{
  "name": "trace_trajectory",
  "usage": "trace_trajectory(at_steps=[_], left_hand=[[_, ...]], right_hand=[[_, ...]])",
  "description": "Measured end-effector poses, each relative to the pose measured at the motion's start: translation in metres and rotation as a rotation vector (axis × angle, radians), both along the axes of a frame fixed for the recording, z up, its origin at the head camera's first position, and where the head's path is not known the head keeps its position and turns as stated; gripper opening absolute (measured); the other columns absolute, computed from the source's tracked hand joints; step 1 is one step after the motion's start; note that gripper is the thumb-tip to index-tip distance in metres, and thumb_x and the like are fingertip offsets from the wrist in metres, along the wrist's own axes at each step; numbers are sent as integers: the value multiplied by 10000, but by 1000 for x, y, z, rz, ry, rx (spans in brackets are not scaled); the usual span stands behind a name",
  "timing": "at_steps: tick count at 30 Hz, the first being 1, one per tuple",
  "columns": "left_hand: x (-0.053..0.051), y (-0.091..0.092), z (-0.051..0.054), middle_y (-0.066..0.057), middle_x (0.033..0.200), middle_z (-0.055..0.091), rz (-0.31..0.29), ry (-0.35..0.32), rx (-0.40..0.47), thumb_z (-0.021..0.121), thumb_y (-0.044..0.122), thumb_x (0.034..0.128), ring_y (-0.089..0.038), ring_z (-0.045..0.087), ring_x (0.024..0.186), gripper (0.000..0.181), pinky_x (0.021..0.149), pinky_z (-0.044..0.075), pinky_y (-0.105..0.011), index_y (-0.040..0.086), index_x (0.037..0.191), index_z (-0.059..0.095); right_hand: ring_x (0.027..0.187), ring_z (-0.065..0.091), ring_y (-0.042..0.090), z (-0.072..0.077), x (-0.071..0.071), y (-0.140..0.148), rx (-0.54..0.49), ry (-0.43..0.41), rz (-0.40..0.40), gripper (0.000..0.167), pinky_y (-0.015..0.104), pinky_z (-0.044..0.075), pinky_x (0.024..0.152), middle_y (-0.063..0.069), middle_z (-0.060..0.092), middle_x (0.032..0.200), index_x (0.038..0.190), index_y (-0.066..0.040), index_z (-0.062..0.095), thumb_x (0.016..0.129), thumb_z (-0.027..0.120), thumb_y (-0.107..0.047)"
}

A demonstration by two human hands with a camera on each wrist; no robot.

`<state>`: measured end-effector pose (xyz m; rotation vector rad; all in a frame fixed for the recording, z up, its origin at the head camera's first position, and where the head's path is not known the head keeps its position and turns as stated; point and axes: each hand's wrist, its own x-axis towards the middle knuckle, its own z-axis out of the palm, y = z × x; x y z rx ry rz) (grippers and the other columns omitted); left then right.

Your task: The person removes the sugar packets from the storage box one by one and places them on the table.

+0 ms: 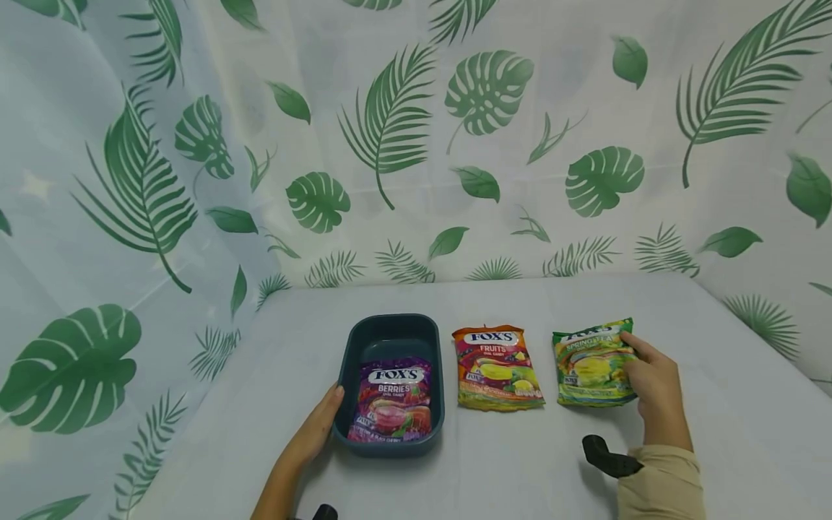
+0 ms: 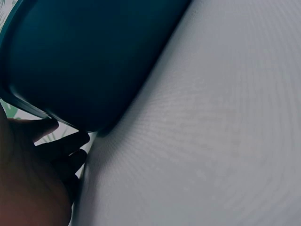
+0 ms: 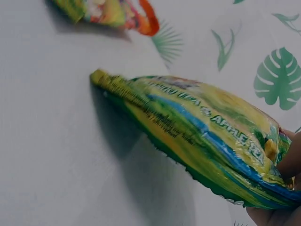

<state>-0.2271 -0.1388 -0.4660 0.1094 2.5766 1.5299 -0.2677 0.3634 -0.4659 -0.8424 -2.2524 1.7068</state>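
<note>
My right hand (image 1: 655,383) grips the right side of a green and yellow bag of spring tea candy (image 1: 593,367). In the right wrist view, that bag (image 3: 202,136) is tilted, its held side raised above the table and a shadow beneath it. My left hand (image 1: 315,426) rests against the left side of a dark teal tub (image 1: 390,449), fingertips at its wall; the left wrist view shows these fingers (image 2: 66,143) fairly straight. A purple bag of berries candy (image 1: 393,401) lies inside the tub. Between the tub and the green bag lies a red-orange bag of fruits candy (image 1: 497,368).
A white cloth-covered table (image 1: 507,462) carries everything. Behind it and at both sides hang white curtains (image 1: 403,217) with green leaf prints. A black strap-like piece (image 1: 611,458) sticks out from the right wrist, beside a beige sleeve (image 1: 659,484).
</note>
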Motion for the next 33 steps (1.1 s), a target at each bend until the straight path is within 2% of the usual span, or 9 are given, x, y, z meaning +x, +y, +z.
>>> trace_trajectory(at_steps=[6, 11, 14, 15, 18, 24, 28, 30, 33], left_hand=[[-1, 0, 0, -220, 1492, 192, -4, 1, 7, 183, 479, 977, -411, 140, 1375, 665, 1076, 103, -614, 8, 1447, 177], [0, 0, -1, -217, 1493, 192, -1, -6, -2, 180, 481, 977, -410, 140, 1375, 663, 1075, 104, -616, 14, 1448, 179], [0, 0, -1, -209, 1496, 189, -10, -7, 7, 180, 477, 979, -405, 137, 1378, 654, 1076, 100, -615, 24, 1451, 178], [0, 0, -1, -207, 1497, 189, -13, -6, 11, 180, 475, 980, -403, 137, 1379, 650, 1076, 99, -615, 27, 1451, 178], [0, 0, 0, -207, 1497, 190, -18, -2, 17, 177, 470, 982, -402, 138, 1379, 645, 1077, 98, -615, 27, 1452, 178], [0, 0, 3, -212, 1499, 178, -16, -3, 10, 173, 483, 977, -399, 129, 1382, 667, 1084, 93, -604, 13, 1450, 169], [0, -1, 3, -219, 1496, 182, -17, 3, 4, 176, 468, 980, -402, 132, 1380, 658, 1087, 96, -598, 4, 1446, 174], [0, -1, 2, -222, 1493, 186, -17, 3, 4, 178, 462, 981, -405, 135, 1378, 654, 1086, 98, -601, 3, 1445, 177], [1, -1, 1, -222, 1493, 187, -13, -4, 8, 179, 468, 979, -409, 136, 1377, 657, 1081, 103, -608, 7, 1447, 176]], right_hand=[[1378, 138, 397, 33, 18, -24, 162, -59, -22, 666, 501, 324, 957, 140, 145, 1511, 1422, -204, 290, 812, 309, 64], [1281, 243, 499, 46, 25, -32, 329, -123, 14, 653, 526, 365, 897, 290, 233, 1439, 1406, -116, 328, 774, 315, 47], [1128, 361, 500, 47, 26, -29, 404, -151, 48, 595, 441, 392, 713, 307, 316, 1392, 1397, -96, 340, 811, 323, 0], [1078, 381, 488, 47, 26, -28, 425, -153, 59, 579, 400, 364, 659, 312, 330, 1380, 1394, -92, 344, 822, 326, -12], [988, 411, 450, 46, 25, -24, 470, -153, 86, 541, 338, 315, 594, 307, 395, 1335, 1386, -84, 358, 847, 336, -37], [1114, 379, 513, 45, 22, -20, 504, -155, 83, 512, 393, 362, 661, 275, 369, 1370, 1365, -79, 395, 855, 380, -35], [971, 416, 443, 43, 22, -19, 494, -139, 67, 530, 335, 330, 566, 288, 376, 1360, 1350, -69, 420, 825, 384, -8], [958, 413, 432, 41, 22, -19, 497, -135, 65, 537, 324, 319, 556, 276, 377, 1365, 1344, -63, 429, 813, 380, 1], [1081, 398, 498, 37, 22, -18, 514, -150, 70, 525, 387, 368, 626, 277, 351, 1379, 1339, -57, 433, 820, 398, 12]])
